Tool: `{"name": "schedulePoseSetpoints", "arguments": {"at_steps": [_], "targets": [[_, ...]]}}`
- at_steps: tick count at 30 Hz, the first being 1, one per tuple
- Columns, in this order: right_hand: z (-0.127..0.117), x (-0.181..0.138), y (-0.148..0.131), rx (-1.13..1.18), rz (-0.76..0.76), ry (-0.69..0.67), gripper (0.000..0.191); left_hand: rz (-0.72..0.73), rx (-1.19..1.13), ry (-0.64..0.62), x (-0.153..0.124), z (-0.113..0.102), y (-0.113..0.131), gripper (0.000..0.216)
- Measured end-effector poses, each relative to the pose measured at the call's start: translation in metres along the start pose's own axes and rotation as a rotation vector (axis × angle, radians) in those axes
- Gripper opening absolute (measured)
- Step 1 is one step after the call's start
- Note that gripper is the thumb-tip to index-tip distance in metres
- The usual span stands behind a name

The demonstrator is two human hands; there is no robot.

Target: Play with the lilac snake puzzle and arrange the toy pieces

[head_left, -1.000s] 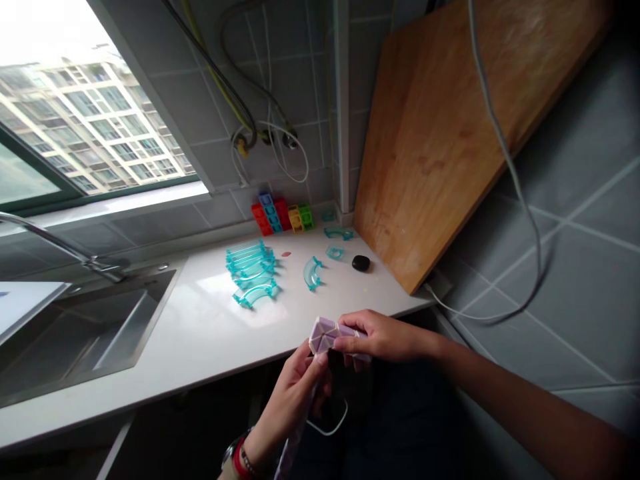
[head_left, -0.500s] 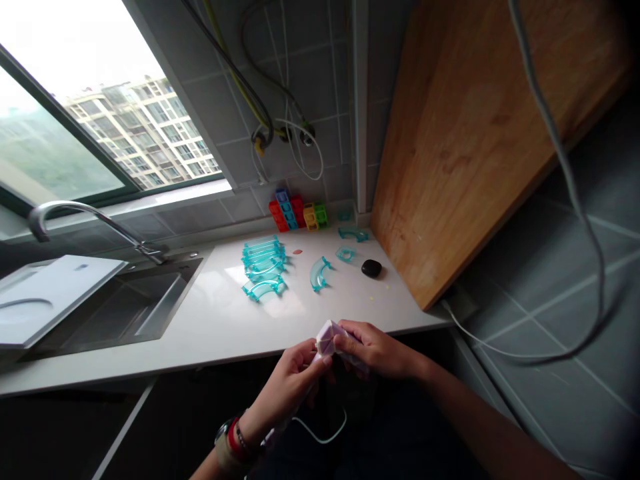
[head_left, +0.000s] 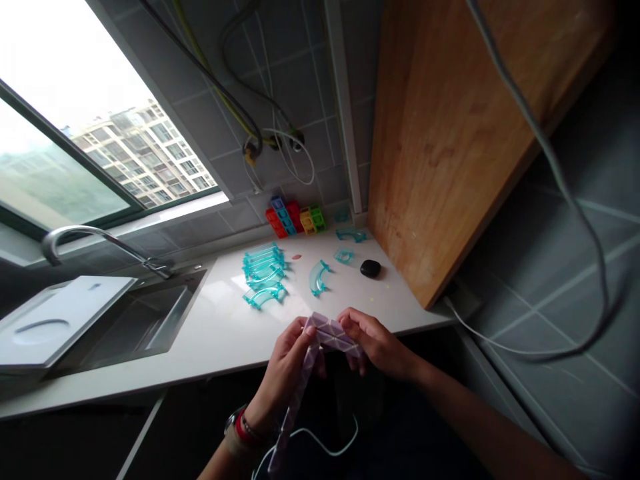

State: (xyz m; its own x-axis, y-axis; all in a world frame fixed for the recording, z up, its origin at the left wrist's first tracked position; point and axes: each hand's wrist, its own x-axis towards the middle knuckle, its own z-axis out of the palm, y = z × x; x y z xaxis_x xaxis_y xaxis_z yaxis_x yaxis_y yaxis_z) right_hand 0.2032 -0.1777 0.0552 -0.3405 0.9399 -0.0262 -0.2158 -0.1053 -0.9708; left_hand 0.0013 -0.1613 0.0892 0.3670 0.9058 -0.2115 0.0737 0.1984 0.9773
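Observation:
A pale purple twist-puzzle snake (head_left: 327, 331), made of linked triangular segments, is held in both hands in front of the counter edge. My left hand (head_left: 286, 372) is closed round its bent corner, and a long tail of segments hangs down past my wrist. My right hand (head_left: 373, 342) is closed on the short upper run of the snake from the right. A watch and a red band sit on my left wrist.
The white counter (head_left: 220, 327) carries a pile of teal curved track pieces (head_left: 263, 273), a loose curve (head_left: 318, 277), coloured blocks (head_left: 293, 218) and a black oval object (head_left: 371, 268). A wooden board (head_left: 450, 140) leans right. A sink (head_left: 135, 320) and tap (head_left: 95, 240) lie left.
The puzzle has been turned: its upper run now lies flat between the hands, and a long tail of segments hangs down past my left wrist. The view shifted slightly.

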Motion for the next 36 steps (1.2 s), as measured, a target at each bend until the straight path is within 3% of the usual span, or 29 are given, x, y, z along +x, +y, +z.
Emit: {"name": "schedulePoseSetpoints", "arguments": {"at_steps": [3, 7, 14, 22, 29, 36], "targets": [[0.001, 0.001, 0.003, -0.019, -0.013, -0.006, 0.050, -0.011, -0.168, 0.064, 0.002, -0.006, 0.001, 0.030], [0.007, 0.004, 0.010, 0.012, -0.048, 0.021, 0.047, 0.023, -0.280, 0.024, 0.002, -0.010, 0.006, 0.028], [0.007, 0.004, 0.005, 0.075, -0.224, 0.183, 0.045, 0.113, 0.137, -0.008, -0.010, -0.012, 0.019, 0.027], [0.018, -0.010, -0.002, 0.003, -0.150, 0.085, 0.050, 0.231, 0.378, -0.002, -0.022, 0.012, 0.029, 0.039], [0.021, -0.017, -0.008, -0.206, -0.204, 0.102, 0.046, 0.237, 0.298, -0.079, -0.024, 0.006, 0.030, 0.033], [0.025, -0.017, -0.005, -0.242, -0.164, 0.091, 0.044, 0.173, 0.266, -0.096, -0.027, -0.003, 0.025, 0.035]]}}
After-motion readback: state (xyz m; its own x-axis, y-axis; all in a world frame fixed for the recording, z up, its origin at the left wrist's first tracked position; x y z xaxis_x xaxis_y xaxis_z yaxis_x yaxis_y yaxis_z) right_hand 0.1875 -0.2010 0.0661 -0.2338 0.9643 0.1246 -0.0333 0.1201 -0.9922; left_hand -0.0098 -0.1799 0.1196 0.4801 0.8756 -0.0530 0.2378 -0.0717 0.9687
